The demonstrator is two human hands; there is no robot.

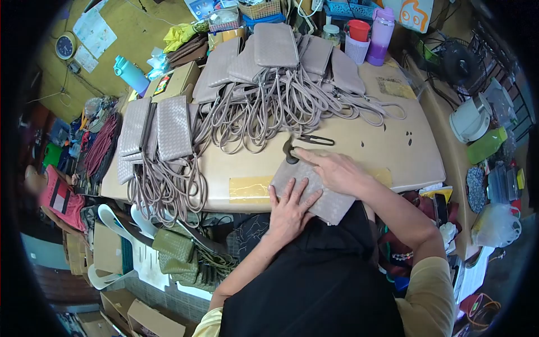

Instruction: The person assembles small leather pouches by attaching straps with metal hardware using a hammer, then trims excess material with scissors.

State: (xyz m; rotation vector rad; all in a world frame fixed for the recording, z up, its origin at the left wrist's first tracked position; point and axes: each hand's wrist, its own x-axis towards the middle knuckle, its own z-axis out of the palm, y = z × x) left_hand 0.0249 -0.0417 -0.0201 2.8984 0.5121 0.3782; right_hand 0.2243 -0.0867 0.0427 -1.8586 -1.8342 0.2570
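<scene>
A grey-mauve woven-pattern pouch (334,203) lies tilted at the table's front edge, close to my body. My left hand (289,210) rests flat on its lower left part, fingers spread. My right hand (334,171) lies over the pouch's upper part with the index finger stretched to its far corner and the other fingers curled. That fingertip is right at a small dark curved piece (290,150); what the fingers pinch there, I cannot tell. Just beyond sits a pair of black thread snips (316,139).
Similar pouches with looped straps (275,45) are piled across the back of the table, more at the left (174,128). A turquoise bottle (131,73) and a purple bottle (382,36) stand behind. Olive pouches (177,247) lie lower left on a white chair. Yellow tape (250,190) marks the table edge.
</scene>
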